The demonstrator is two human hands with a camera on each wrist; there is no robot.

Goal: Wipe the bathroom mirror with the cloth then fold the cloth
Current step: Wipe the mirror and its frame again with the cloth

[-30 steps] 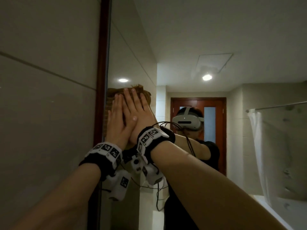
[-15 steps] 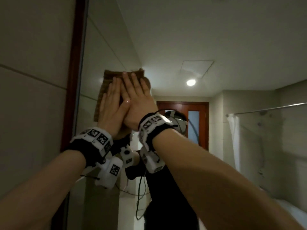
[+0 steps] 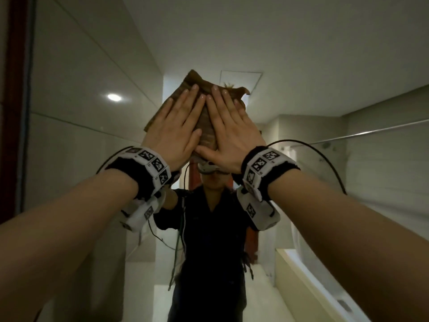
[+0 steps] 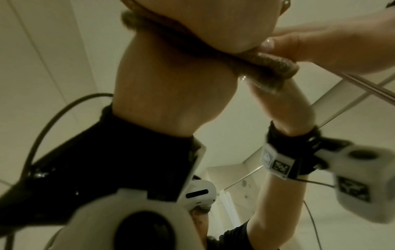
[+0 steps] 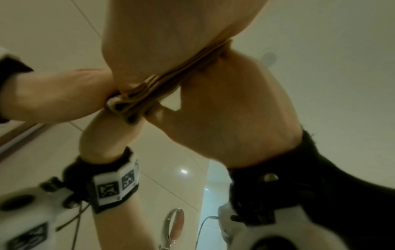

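Both hands lie flat with fingers straight against the mirror [image 3: 76, 94], pinning the brown cloth [image 3: 206, 126] beneath their palms. The left hand [image 3: 176, 126] and right hand [image 3: 229, 129] sit side by side, thumbs meeting low. The cloth's crumpled top edge pokes out just above the fingertips [image 3: 194, 87].

Brown ribbed cloth [image 3: 206, 126] — matt, glossy mirror [image 3: 88, 73] — smooth glass
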